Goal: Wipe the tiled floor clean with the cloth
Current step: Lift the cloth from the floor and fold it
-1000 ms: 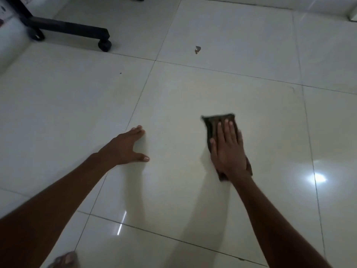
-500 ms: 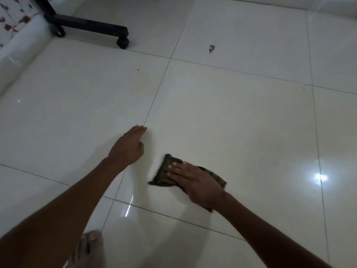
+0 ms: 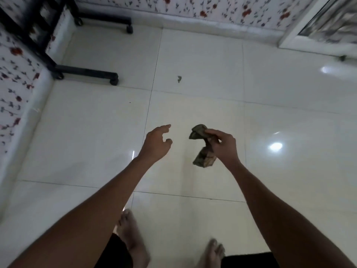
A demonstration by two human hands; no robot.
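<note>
Glossy tiled floor (image 3: 96, 132) gleams nearby, yet a scrap (image 3: 179, 79) lies ahead, so I judge wiping unfinished. Right hand (image 3: 224, 146) grips the cloth (image 3: 202, 147) aloft; left hand (image 3: 156, 144) hangs slack, holding nothing.

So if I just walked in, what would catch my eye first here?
Probably the dark crumpled cloth, pinched in the right hand mid-frame above the glossy pale tiled floor. The left hand hangs beside it with its fingers loose. A small dark scrap lies farther off, with flowered wall covering behind.
</note>
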